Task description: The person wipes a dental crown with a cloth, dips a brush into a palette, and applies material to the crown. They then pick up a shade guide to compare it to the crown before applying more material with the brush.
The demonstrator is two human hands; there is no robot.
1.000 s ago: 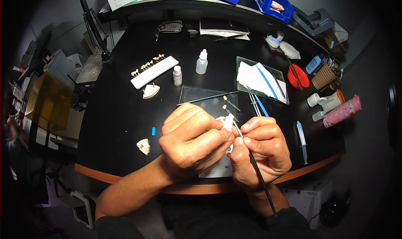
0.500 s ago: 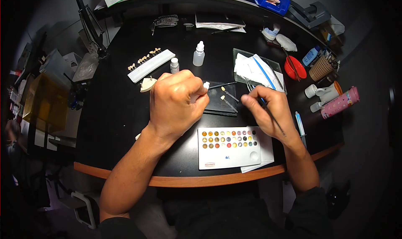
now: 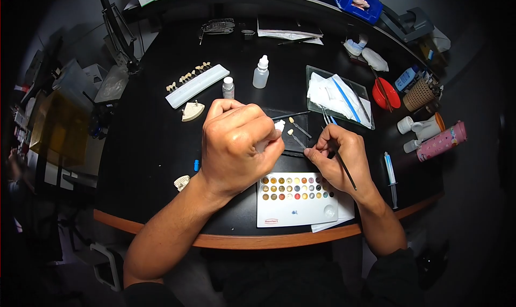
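The person's left hand (image 3: 242,145) is curled like a fist above the middle of the tabletop (image 3: 150,145), its grip clamped on a small white piece (image 3: 279,126). A bit of it peeks out past the thumb and forefinger; the rest is hidden from me.

The right hand (image 3: 341,156), nearer the right edge, has its grip closed round a brush (image 3: 346,172), the dark handle slanting back toward the front edge. Its thumb and forefinger also reach the stem end of a tooth tab (image 3: 298,140); I can't tell whether they pinch it or only touch. A second tab (image 3: 301,129) lies just beside that one, by a dark slab (image 3: 287,145).

Close to the front edge, a paint palette (image 3: 295,213) shows its rows of coloured wells, with paper (image 3: 346,211) sticking out from under its right side. Toward the back edge stand a dropper bottle (image 3: 260,76) and a vial (image 3: 228,88), with a white rack (image 3: 196,86) to their left and a cast (image 3: 193,112) just in front of it. A syringe (image 3: 390,178) lies near the right edge.
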